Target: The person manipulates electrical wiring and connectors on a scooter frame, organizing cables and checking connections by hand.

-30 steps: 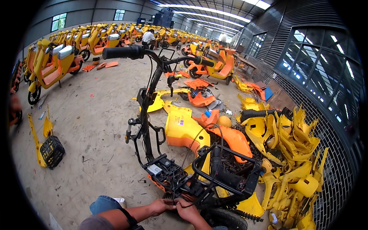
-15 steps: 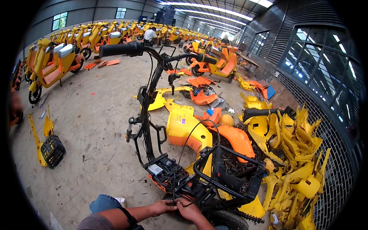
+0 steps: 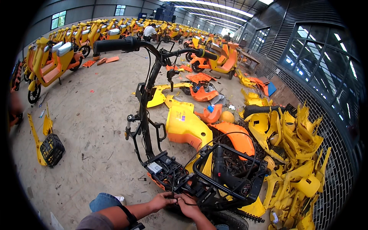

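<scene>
Near the bottom centre, my left hand point(image 3: 165, 201) and my right hand point(image 3: 185, 205) meet with fingers closed on a thin black cable point(image 3: 173, 191), low on a stripped black scooter frame point(image 3: 143, 111). My hands sit just below an exposed tray of wiring and a silver component point(image 3: 155, 167). A black tubular rear rack point(image 3: 200, 161) stands to their right, with a black power-tool-like object point(image 3: 230, 180) lying in it and a cable looping over it. A rear tyre point(image 3: 230, 219) shows below, partly hidden.
Yellow and orange body panels point(image 3: 188, 126) lie behind the frame and pile point(image 3: 303, 180) along a brick wall at right. A panel with a black basket point(image 3: 52, 149) lies left. Rows of scooters point(image 3: 57, 67), a crouching person point(image 3: 150, 32) and another person point(image 3: 227, 36) are farther back.
The cable loop over the rear rack has dropped and swung to the right. My hands have moved slightly up, still closed on the cable.
</scene>
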Demonstrator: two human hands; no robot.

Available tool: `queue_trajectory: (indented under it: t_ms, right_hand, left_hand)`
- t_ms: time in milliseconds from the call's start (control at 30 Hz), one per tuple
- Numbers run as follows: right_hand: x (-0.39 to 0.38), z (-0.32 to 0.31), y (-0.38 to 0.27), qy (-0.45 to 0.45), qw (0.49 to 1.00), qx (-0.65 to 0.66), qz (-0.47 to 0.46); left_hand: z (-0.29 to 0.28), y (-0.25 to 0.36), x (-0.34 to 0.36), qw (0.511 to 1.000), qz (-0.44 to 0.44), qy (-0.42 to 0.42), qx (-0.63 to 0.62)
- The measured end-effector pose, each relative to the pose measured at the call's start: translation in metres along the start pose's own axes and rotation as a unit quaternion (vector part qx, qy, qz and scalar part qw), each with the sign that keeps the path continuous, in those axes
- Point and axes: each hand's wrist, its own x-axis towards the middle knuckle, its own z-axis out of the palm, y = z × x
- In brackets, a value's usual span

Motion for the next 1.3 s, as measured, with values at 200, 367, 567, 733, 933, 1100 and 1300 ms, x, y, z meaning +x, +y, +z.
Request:
queue_trajectory:
  t_ms: [200, 367, 567, 733, 933, 1100, 1300]
  right_hand:
    - [-0.002, 0.009, 0.012, -0.008, 0.992, 0.097, 0.084]
    - [-0.003, -0.002, -0.02, -0.008, 0.98, 0.157, 0.121]
    - [-0.004, -0.012, -0.025, -0.028, 0.954, 0.233, 0.185]
    - [-0.007, -0.014, -0.029, -0.03, 0.949, 0.246, 0.197]
    - [-0.011, -0.019, -0.042, -0.043, 0.946, 0.246, 0.205]
    - [-0.014, -0.025, -0.05, -0.051, 0.937, 0.273, 0.214]
    - [-0.016, -0.021, -0.046, -0.053, 0.932, 0.289, 0.213]
  left_hand:
    - [0.0, 0.0, 0.005, 1.0, 0.009, 0.016, -0.009]
    - [0.005, 0.005, 0.003, 0.999, 0.009, 0.041, -0.013]
    - [-0.004, -0.005, 0.012, 0.999, 0.036, 0.035, -0.001]
    - [-0.002, -0.003, 0.01, 0.999, 0.036, 0.03, -0.01]
    - [-0.002, -0.005, 0.008, 0.997, 0.072, 0.023, 0.005]
    - [-0.008, -0.011, 0.009, 0.997, 0.065, 0.011, -0.031]
    - [-0.007, -0.01, 0.004, 0.999, 0.04, 0.0, -0.017]
